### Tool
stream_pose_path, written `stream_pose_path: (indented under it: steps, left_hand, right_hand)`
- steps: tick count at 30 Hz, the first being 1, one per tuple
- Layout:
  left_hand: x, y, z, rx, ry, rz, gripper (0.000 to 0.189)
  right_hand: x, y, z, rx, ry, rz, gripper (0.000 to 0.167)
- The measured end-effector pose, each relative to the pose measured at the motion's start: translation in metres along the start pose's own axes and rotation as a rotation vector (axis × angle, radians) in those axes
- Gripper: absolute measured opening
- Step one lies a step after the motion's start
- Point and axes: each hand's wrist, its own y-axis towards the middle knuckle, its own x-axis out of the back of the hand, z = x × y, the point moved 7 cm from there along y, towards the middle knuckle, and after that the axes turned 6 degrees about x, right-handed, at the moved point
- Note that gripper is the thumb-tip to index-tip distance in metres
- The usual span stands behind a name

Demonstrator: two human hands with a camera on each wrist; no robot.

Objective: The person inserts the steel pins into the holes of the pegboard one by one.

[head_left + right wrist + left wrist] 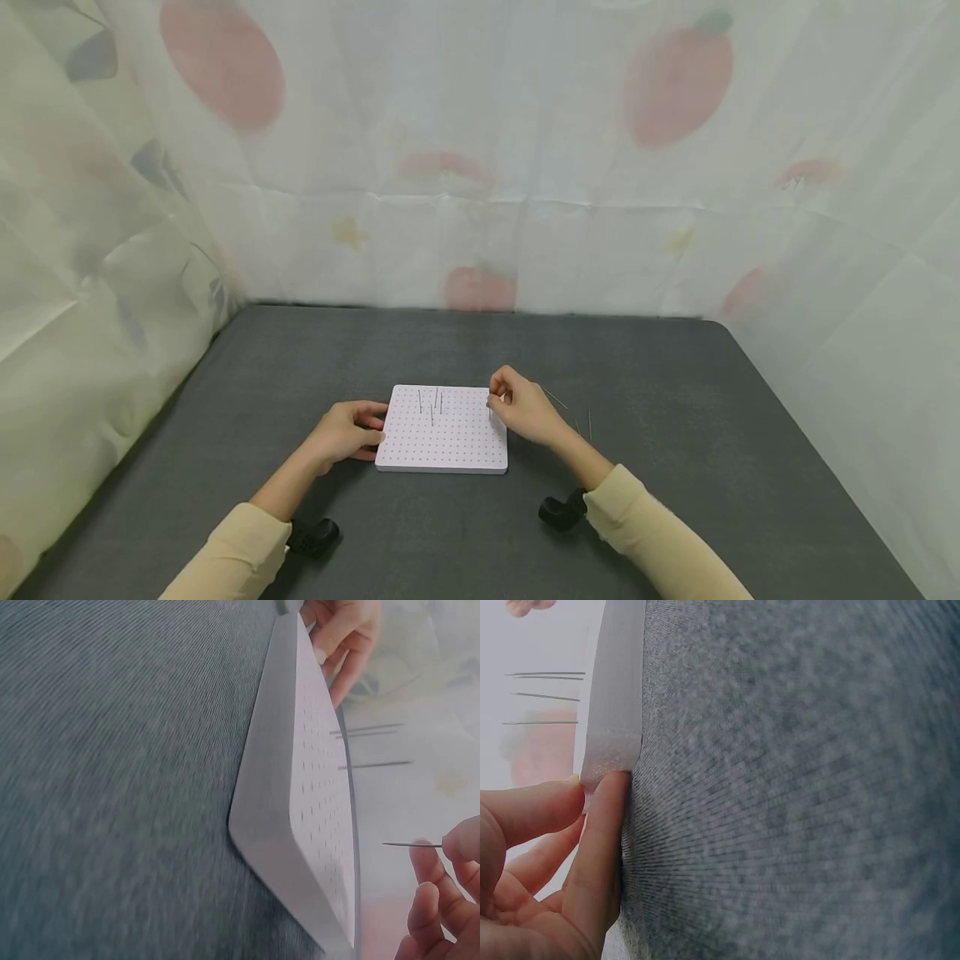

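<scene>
A white pegboard [450, 446], dotted with rows of small holes, lies flat on the dark table. Several thin metal pins [432, 415] stand upright in its upper left part. My left hand [347, 432] holds the board's left edge, thumb on the top rim and a finger against the side, as the left wrist view shows. Above the board's upper right part, my right hand [525, 410] pinches another thin metal pin [401, 844] between thumb and finger. In the right wrist view this pin's free tip points toward the board and is apart from it.
Several loose pins [589, 423] lie on the dark table [660, 383] to the right of the board, partly behind the right hand. Black wrist devices [561, 512] sit under both forearms. A pale printed curtain [570, 250] hangs along the table's back and sides.
</scene>
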Motion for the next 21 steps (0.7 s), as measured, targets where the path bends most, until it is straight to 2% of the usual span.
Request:
stream_pose_path:
  steps: [13,21]
  left_hand:
    - [-0.001,0.000,0.000,0.005,-0.012,0.007,0.050]
    - [-0.001,-0.001,-0.002,-0.005,-0.016,0.012,0.050]
  right_hand:
    - [-0.019,0.012,0.015,0.022,-0.008,-0.017,0.009]
    - [-0.028,0.018,0.025,0.078,-0.087,-0.024,0.013]
